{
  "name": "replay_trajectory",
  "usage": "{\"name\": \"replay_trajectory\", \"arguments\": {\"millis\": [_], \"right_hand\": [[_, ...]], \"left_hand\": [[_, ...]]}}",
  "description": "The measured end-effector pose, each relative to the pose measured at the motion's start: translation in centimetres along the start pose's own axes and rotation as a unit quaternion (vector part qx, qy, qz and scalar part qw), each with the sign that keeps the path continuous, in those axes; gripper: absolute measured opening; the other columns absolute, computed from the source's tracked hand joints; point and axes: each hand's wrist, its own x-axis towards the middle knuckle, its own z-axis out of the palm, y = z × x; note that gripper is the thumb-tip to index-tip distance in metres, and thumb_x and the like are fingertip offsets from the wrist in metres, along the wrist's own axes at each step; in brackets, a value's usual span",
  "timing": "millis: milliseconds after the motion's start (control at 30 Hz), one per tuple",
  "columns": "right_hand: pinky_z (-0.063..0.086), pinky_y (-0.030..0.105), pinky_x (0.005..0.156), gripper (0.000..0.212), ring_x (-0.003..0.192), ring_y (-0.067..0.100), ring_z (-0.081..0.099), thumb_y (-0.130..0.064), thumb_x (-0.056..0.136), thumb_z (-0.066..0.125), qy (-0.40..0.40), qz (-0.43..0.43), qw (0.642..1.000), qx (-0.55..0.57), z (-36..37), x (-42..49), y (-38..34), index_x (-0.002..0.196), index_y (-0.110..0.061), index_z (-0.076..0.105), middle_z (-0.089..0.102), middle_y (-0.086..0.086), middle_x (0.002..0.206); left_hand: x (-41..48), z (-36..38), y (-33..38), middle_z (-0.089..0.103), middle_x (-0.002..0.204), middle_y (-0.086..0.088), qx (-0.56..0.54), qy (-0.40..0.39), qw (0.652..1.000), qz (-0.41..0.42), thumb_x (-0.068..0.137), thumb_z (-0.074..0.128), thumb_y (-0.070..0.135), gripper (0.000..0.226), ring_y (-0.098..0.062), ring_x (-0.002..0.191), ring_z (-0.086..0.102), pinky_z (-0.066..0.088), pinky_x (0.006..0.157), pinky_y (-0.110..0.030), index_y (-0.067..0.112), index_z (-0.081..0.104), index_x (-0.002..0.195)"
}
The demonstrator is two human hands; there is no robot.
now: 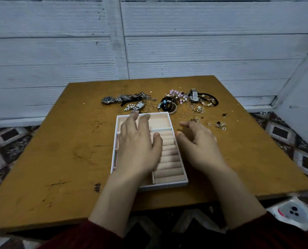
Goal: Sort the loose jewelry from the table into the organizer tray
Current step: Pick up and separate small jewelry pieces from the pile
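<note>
In the middle of the frame, left of centre, the left hand point(138, 144) lies with straight, spread fingers over the organizer tray point(167, 185). It hides the tray's left compartments, so only the ring rolls point(169, 159) and the far compartment show. Just right of the tray, the right hand point(198, 142) is relaxed and holds nothing. The loose jewelry point(167, 103) lies above both hands, its small pieces indistinct.

The organizer tray point(167, 186) sits on the table point(59, 159), the loose jewelry point(167, 105) strewn behind it and to its right (a watch point(107, 100) lies farthest left). The left hand point(138, 146) is over the tray, the right hand point(198, 142) just beside its right wall.
</note>
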Motion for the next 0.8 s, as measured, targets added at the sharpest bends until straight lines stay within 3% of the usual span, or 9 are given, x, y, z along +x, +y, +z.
{"name": "replay_trajectory", "arguments": {"millis": [100,267,467,600,800], "right_hand": [[0.035,0.045,0.105,0.031,0.115,0.022,0.05,-0.034,0.09,0.057,0.052,0.014,0.998,0.038,-1.2,1.0,1.0,0.12,-0.028,0.059,0.057,0.0,0.121],[0.045,0.049,0.095,0.023,0.101,0.021,0.059,-0.044,0.082,0.054,0.134,0.099,0.982,0.093,-3.9,3.0,3.9,0.104,-0.037,0.06,0.065,-0.001,0.108],[0.05,0.042,0.089,0.018,0.09,0.017,0.062,-0.019,0.089,0.056,0.216,0.148,0.962,0.077,-6.7,4.3,7.7,0.104,-0.027,0.063,0.064,-0.011,0.097],[0.049,0.046,0.091,0.022,0.097,0.02,0.063,-0.014,0.086,0.055,0.228,0.159,0.957,0.08,-6.0,4.5,9.7,0.098,-0.03,0.062,0.068,-0.01,0.095],[0.047,0.045,0.095,0.026,0.096,0.015,0.062,-0.01,0.083,0.058,0.195,0.144,0.969,0.046,-5.9,4.8,10.2,0.092,-0.034,0.063,0.062,-0.019,0.084]], "left_hand": [[1.1,1.4,1.5,0.031,0.147,-0.004,-0.031,-0.015,0.999,0.039,0.093,0.049,0.029,0.048,-0.02,0.137,0.024,0.025,0.11,-0.034,0.019,0.04,0.139],[4.5,3.7,3.8,0.051,0.126,-0.005,-0.044,-0.034,0.993,0.102,0.092,0.051,0.023,0.038,-0.02,0.123,0.042,0.031,0.101,-0.028,0.015,0.051,0.129],[8.4,6.2,6.1,0.064,0.115,-0.005,-0.026,-0.067,0.985,0.156,0.09,0.053,0.015,0.029,-0.023,0.111,0.055,0.041,0.096,-0.032,0.016,0.061,0.117],[10.4,7.5,6.7,0.068,0.108,-0.003,0.016,-0.111,0.979,0.173,0.088,0.054,0.015,0.026,-0.025,0.107,0.057,0.047,0.091,-0.042,0.021,0.066,0.11],[13.0,8.7,5.9,0.068,0.105,-0.001,0.099,-0.15,0.969,0.168,0.089,0.058,0.02,0.018,-0.027,0.108,0.051,0.046,0.091,-0.042,0.029,0.067,0.101]]}}
